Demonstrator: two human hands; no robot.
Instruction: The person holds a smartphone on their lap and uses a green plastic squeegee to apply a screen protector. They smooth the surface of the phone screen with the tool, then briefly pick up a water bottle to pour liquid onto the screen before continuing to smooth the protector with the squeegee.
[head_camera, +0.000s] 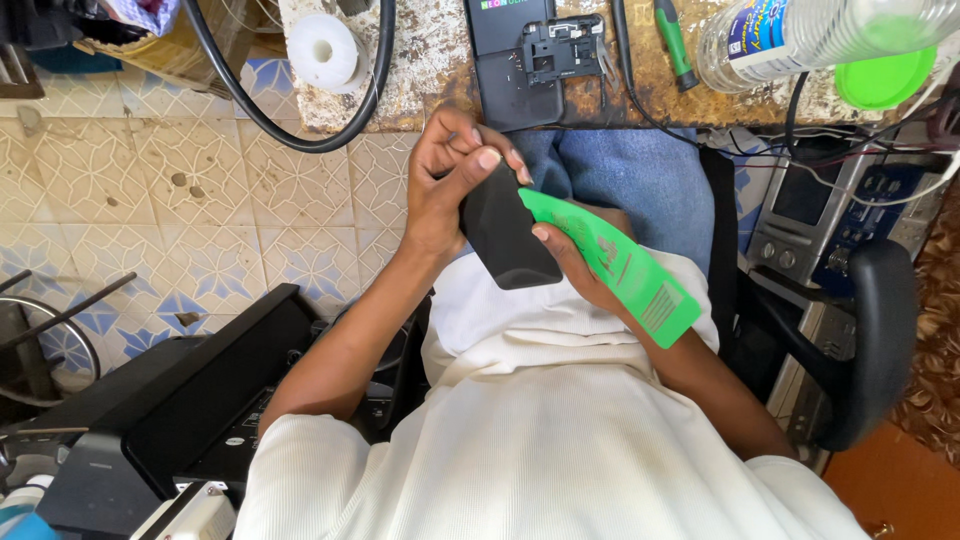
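At the top of the frame you have a worn, stained workbench (440, 70). On it, left of centre, sits a white spool (323, 48), ringed by a loop of black cable (300, 130). At top centre lies a dark opened phone body (530, 60), a green-handled screwdriver (675, 45) just right of it. Upper right, a clear plastic bottle (820, 35) lies on its side beside a green lid (885, 78).

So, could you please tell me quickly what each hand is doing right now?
Left hand: closed on the black rectangular phone-like slab.
Right hand: holding the slab and a green plastic sheet.
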